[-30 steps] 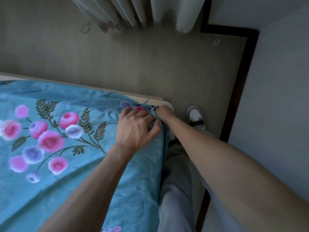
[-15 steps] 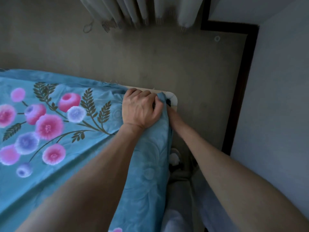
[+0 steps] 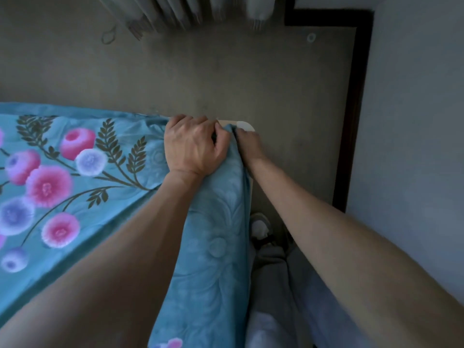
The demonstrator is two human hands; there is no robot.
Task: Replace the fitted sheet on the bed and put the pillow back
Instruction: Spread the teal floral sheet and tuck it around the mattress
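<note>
At the bed's corner, the left hand (image 3: 194,146) sits knuckles up with its fingers (image 3: 200,123) curled over a bunched fold of the teal sheet (image 3: 206,247), gripping it right at the edge. Just beside it, touching the same fold, the right hand (image 3: 248,143) reaches down over the side; its fingertips disappear behind the cloth, so I cannot tell whether they pinch the sheet or only press against it. Past both hands a pale rounded corner of the bed (image 3: 244,125) pokes out uncovered, and a thin pale strip of it shows along the side below the right wrist. Pink and purple flowers on the sheet spread off the left edge of view. Both forearms fill the foreground and are cut off at the bottom. Down by the floor (image 3: 226,79), a shoe (image 3: 261,226) is half hidden and blurry. Curtain (image 3: 175,11) hems hang at the top.
</note>
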